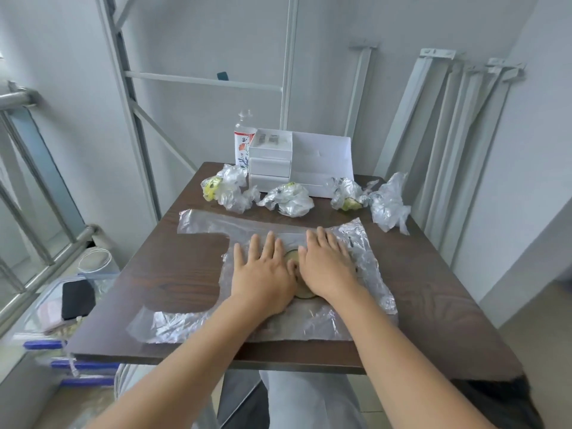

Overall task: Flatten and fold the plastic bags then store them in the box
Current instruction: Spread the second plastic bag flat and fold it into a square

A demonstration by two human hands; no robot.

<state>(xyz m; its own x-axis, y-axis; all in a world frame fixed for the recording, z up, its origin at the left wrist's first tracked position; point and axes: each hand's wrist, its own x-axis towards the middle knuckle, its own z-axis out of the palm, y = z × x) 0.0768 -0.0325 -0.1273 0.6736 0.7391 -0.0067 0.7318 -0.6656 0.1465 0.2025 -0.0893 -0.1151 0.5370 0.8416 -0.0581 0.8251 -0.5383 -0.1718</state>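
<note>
A clear plastic bag lies spread flat on the dark wooden table, its handles stretching to the left. My left hand and my right hand press side by side on the middle of the bag, fingers straight and spread. A round printed mark shows between them. Several crumpled plastic bags sit in a row behind: one with yellow print, one in the centre, one at the right, one at the far right. A white box stands open at the back.
A stack of small white boxes and a clear bottle with a floral label stand at the table's back edge. White metal rails lean on the wall at right. A railing, a clear container and a dark phone are at left.
</note>
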